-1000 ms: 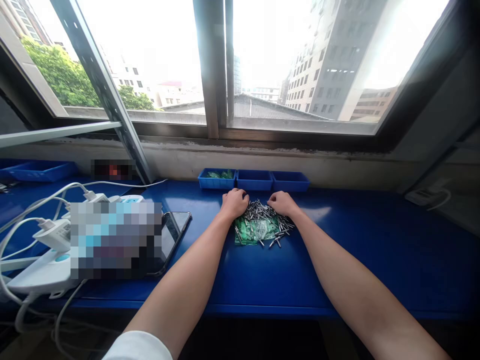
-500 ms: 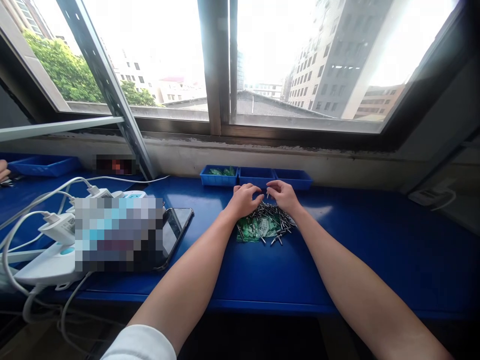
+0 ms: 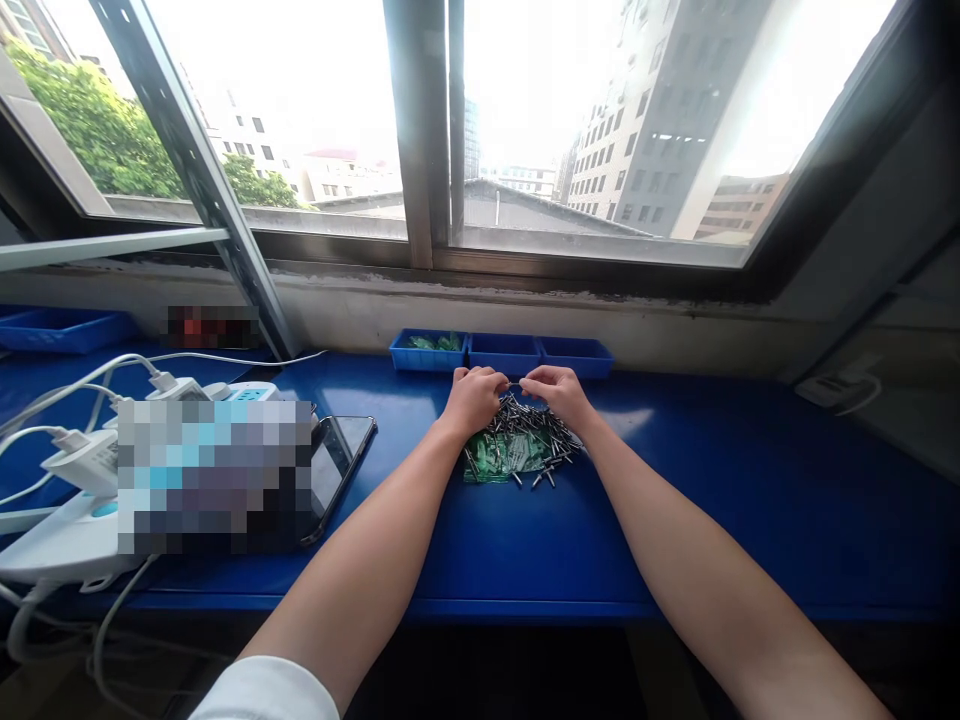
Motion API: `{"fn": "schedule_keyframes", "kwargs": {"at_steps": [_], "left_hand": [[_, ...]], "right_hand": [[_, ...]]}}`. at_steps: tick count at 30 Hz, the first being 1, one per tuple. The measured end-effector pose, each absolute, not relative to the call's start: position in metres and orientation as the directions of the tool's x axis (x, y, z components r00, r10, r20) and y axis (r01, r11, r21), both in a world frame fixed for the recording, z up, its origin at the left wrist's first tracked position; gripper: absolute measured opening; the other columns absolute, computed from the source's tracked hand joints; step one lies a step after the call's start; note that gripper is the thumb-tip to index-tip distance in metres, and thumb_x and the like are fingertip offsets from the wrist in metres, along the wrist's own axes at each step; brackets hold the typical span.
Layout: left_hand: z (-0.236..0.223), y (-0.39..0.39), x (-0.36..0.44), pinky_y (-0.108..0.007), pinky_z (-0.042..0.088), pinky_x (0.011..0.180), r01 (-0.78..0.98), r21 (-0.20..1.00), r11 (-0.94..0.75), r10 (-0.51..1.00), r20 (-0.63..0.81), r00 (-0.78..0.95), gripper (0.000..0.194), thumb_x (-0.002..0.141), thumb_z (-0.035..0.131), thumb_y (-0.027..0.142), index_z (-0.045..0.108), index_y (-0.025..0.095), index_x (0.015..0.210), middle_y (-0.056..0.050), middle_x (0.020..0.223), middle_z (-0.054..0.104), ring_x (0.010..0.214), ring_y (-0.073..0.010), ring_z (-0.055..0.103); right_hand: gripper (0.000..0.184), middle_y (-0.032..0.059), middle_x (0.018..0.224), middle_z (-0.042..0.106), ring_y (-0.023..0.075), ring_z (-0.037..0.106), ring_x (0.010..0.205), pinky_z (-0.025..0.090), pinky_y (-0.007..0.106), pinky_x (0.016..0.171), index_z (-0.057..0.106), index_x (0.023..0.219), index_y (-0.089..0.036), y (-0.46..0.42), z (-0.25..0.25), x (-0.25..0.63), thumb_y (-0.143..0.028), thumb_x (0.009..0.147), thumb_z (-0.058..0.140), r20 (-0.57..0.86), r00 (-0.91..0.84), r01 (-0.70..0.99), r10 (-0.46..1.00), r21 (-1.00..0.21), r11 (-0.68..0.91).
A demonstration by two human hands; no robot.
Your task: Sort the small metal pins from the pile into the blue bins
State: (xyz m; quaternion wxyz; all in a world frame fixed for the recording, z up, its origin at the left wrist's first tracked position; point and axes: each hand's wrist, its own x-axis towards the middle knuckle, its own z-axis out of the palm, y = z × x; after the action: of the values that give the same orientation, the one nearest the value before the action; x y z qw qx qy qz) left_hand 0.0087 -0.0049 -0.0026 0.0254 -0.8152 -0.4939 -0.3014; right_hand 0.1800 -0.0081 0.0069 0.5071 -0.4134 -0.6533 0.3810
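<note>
My left hand (image 3: 475, 400) and my right hand (image 3: 559, 396) are closed in pinches, fingertips almost meeting above the bench. A thin, small metal pin (image 3: 514, 384) spans the gap between them, one end at each set of fingertips. Its finer detail is too small to make out. Just below the hands lies a heap of similar metal pins (image 3: 555, 440), dark and silvery, some with a thicker section. The heap partly covers a green printed plastic bag (image 3: 491, 462). A few loose pins (image 3: 543, 478) lie at the near edge of the heap.
Three blue bins stand along the wall; the left bin (image 3: 429, 361) holds green packets. To the left are a phone (image 3: 341, 470), a white power strip (image 3: 52, 540) with plugs and cables, and a metal post (image 3: 240, 250). The blue bench (image 3: 525, 560) ends at the front edge.
My fingertips have come together, and the pin that was upright in my right hand now lies level between both hands. The whole view has shifted slightly.
</note>
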Motion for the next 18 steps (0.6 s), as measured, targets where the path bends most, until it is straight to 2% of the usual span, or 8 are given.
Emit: {"fn": "schedule_keyframes", "kwargs": {"at_steps": [3,5,8,10,14,18], "left_hand": [[-0.003,-0.005,0.009,-0.037,0.03,0.085,0.825,0.264,-0.5,0.805,0.494,0.33,0.027,0.09,0.041,0.026,0.067,0.025,0.091,-0.003,0.095,0.067,0.091,-0.0196,0.056],[-0.004,-0.005,0.009,-0.038,0.032,0.088,0.831,0.278,-0.482,0.813,0.496,0.305,0.028,0.09,0.041,0.033,0.064,0.026,0.104,-0.005,0.104,0.065,0.099,-0.0216,0.055],[-0.005,-0.003,0.008,-0.039,0.033,0.092,0.855,0.302,-0.421,0.831,0.507,0.231,0.038,0.089,0.041,0.036,0.052,0.023,0.123,-0.008,0.119,0.058,0.111,-0.0245,0.05],[-0.006,-0.001,0.005,-0.039,0.033,0.093,0.872,0.317,-0.373,0.848,0.498,0.182,0.039,0.089,0.039,0.033,0.05,0.02,0.125,-0.009,0.121,0.056,0.113,-0.0249,0.049],[-0.009,0.005,0.0,-0.04,0.036,0.093,0.887,0.356,-0.292,0.881,0.461,0.105,0.036,0.088,0.037,0.029,0.053,0.02,0.119,-0.01,0.119,0.057,0.112,-0.0254,0.049],[-0.011,0.007,-0.002,-0.041,0.037,0.093,0.884,0.372,-0.285,0.894,0.435,0.105,0.035,0.087,0.037,0.029,0.055,0.021,0.116,-0.01,0.118,0.057,0.112,-0.0264,0.049]], "right_hand": [[0.024,0.0031,0.061,0.064,0.0133,0.053,0.057,0.041,0.025,0.054,0.067,0.064,-0.016,-0.01,0.008,0.183,-0.04,0.065,0.066,0.323,-0.161,0.176,0.932,-0.92,0.349],[0.024,0.0038,0.064,0.065,0.0138,0.054,0.058,0.042,0.026,0.055,0.067,0.066,-0.016,-0.007,0.006,0.184,-0.039,0.065,0.065,0.325,-0.144,0.151,0.935,-0.926,0.345],[0.024,0.0049,0.072,0.068,0.0162,0.058,0.065,0.046,0.027,0.061,0.069,0.074,-0.016,0.001,0.001,0.188,-0.038,0.065,0.064,0.351,-0.054,0.125,0.935,-0.926,0.355],[0.028,0.0055,0.081,0.07,0.0183,0.061,0.074,0.048,0.029,0.068,0.069,0.083,-0.017,0.007,-0.002,0.192,-0.037,0.065,0.063,0.375,0.049,0.152,0.926,-0.919,0.365],[0.037,0.0047,0.099,0.068,0.0199,0.059,0.085,0.047,0.033,0.08,0.067,0.1,-0.018,0.013,-0.005,0.204,-0.033,0.067,0.058,0.431,0.256,0.377,0.865,-0.868,0.321],[0.046,0.0049,0.107,0.065,0.0233,0.051,0.1,0.04,0.036,0.091,0.063,0.112,-0.018,0.014,-0.006,0.215,-0.03,0.069,0.055,0.517,0.289,0.66,0.806,-0.717,0.223]]}}
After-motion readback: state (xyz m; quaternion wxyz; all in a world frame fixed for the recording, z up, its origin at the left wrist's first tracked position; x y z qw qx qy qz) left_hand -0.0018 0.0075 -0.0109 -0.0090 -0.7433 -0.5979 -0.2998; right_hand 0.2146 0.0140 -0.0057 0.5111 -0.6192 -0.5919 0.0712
